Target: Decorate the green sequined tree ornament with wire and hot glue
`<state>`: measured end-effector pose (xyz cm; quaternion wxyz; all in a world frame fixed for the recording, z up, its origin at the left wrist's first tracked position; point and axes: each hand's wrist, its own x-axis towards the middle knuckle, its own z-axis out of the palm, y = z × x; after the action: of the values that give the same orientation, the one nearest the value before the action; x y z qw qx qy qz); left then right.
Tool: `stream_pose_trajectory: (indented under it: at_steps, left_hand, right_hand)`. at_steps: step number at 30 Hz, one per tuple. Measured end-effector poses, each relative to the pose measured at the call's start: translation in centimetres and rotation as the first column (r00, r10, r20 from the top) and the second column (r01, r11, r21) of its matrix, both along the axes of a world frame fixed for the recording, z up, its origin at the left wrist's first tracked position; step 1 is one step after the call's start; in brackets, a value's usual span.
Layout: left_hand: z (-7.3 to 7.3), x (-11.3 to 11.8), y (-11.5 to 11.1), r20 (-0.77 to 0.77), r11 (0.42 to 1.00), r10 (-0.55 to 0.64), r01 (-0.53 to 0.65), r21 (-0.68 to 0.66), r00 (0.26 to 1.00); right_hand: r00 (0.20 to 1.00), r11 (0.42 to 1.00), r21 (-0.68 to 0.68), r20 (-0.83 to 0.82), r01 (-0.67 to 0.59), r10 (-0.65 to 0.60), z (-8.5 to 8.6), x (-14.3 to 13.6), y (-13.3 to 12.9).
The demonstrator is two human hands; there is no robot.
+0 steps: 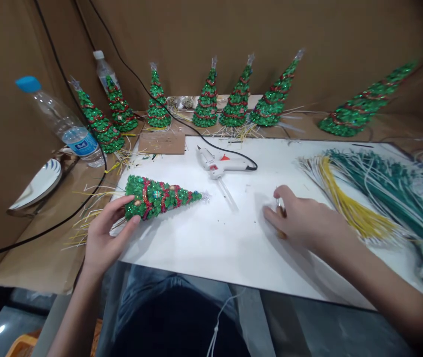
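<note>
My left hand (109,233) grips the wide base of a small green tinsel tree (159,196) with red garland. The tree lies on its side, its silver star tip pointing right, and white and yellow wires stick out from its base. On the right, my right hand (296,218) is closed over the white board (196,248), fingers pinched round a small tool (281,220) with a metal tip and a brownish handle, mostly hidden by the hand. Between the hands and farther back lies a white glue gun (222,163) with a clear glue stick.
Several finished trees (206,101) stand along the back. Bundles of yellow wires (360,213) and green wires (393,198) lie at right. Bottles (81,141) and a white plate (40,183) are at left. A black cable (192,126) crosses to the glue gun.
</note>
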<state>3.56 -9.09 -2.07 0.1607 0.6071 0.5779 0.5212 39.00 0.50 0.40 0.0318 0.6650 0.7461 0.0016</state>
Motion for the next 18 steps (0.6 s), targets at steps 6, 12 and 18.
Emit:
stream_pose_trajectory:
  at_steps: [6,12,18]
  left_hand:
    - [-0.3,0.2,-0.2,-0.029,1.000,0.012,-0.012,0.005,1.000]
    - [0.3,0.3,-0.2,-0.173,0.996,0.085,-0.079,0.042,0.981]
    - [1.8,-0.1,0.8,-0.418,0.989,0.060,0.002,0.148,0.906]
  right_hand:
    - [0.981,0.999,0.020,-0.188,-0.036,0.039,-0.5,0.6,-2.1]
    - [0.704,0.973,0.155,-0.672,-0.171,0.230,1.6,-2.8,-4.4]
    - [0.552,0.804,0.333,-0.595,-0.492,0.584,2.4,-7.7,-6.2]
